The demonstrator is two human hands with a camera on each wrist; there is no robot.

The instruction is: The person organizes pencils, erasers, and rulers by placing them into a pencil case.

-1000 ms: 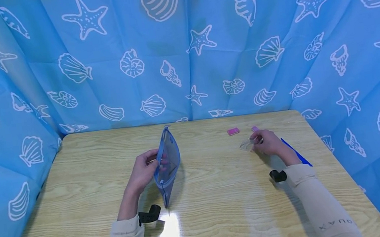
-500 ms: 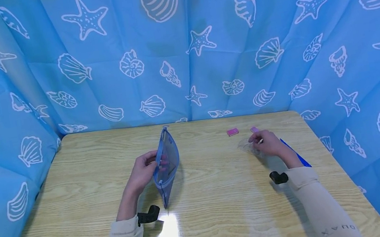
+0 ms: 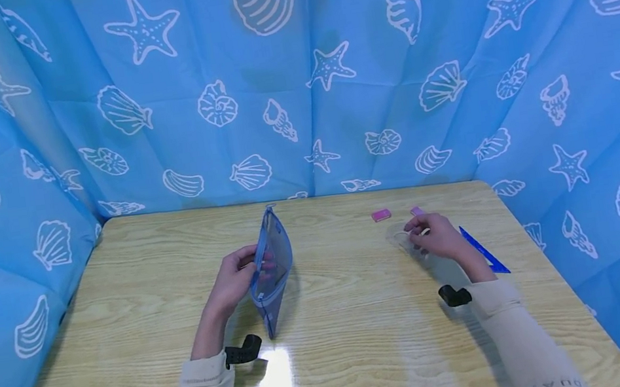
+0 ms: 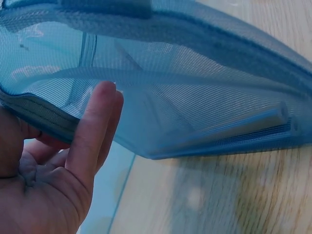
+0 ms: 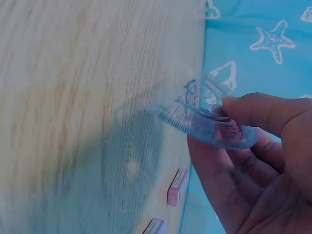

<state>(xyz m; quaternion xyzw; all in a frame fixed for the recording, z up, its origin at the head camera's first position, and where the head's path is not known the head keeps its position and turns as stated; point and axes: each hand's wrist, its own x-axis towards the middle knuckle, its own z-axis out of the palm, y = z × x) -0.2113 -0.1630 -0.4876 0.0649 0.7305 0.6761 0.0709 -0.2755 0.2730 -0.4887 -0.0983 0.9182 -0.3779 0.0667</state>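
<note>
A blue mesh zip pouch (image 3: 279,251) stands gaping on the table, left of the middle. My left hand (image 3: 232,277) holds its near rim, with fingers reaching inside the opening. In the left wrist view, long rod-like items (image 4: 229,130) lie at the bottom of the pouch; their kind is unclear through the mesh. Over on the right, my right hand (image 3: 440,238) pinches a clear protractor (image 5: 209,129) between thumb and fingers, above the table. Its printed scale shows in the right wrist view; in the head view it is faint.
Behind my right hand lie two small pink blocks that look like erasers, one pink eraser (image 3: 381,215) fully seen and another eraser (image 3: 416,211) beside the fingers. A blue set square (image 3: 486,251) lies by my right forearm. A blue shell-print curtain (image 3: 295,90) surrounds the wooden table (image 3: 351,320).
My right hand has shifted slightly, and the protractor has turned in its fingers. More of the blue set square shows by the forearm. The left hand and pouch have stayed in place.
</note>
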